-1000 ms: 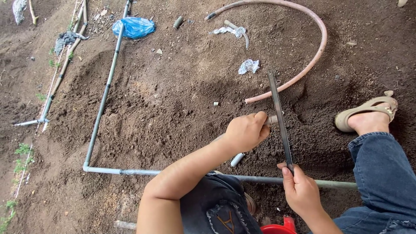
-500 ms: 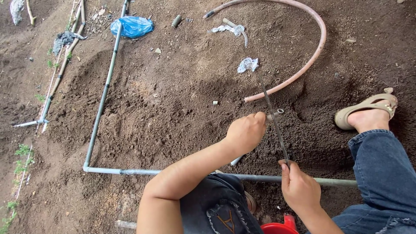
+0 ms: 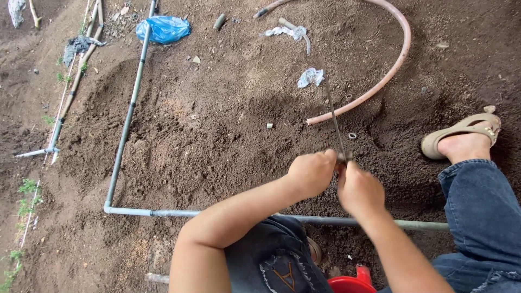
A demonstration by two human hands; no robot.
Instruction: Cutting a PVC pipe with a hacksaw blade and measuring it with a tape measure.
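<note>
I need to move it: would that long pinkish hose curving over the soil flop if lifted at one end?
Probably only sag: the pinkish curved hose holds a smooth arc, so semi-stiff. Thin and likely hollow, so probably light. It might drag in the loose brown soil.

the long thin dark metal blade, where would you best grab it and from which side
Probably at its near end, from the sides. The long thin dark metal blade stands edge-on, pointing away over the soil, and the left hand and right hand close around that end.

Two hands (image 3: 312, 172) are seen, one thin blade (image 3: 332, 116), one curved hose (image 3: 388, 76), one blue bag (image 3: 163, 28), and perhaps two white scraps (image 3: 310, 77).
</note>
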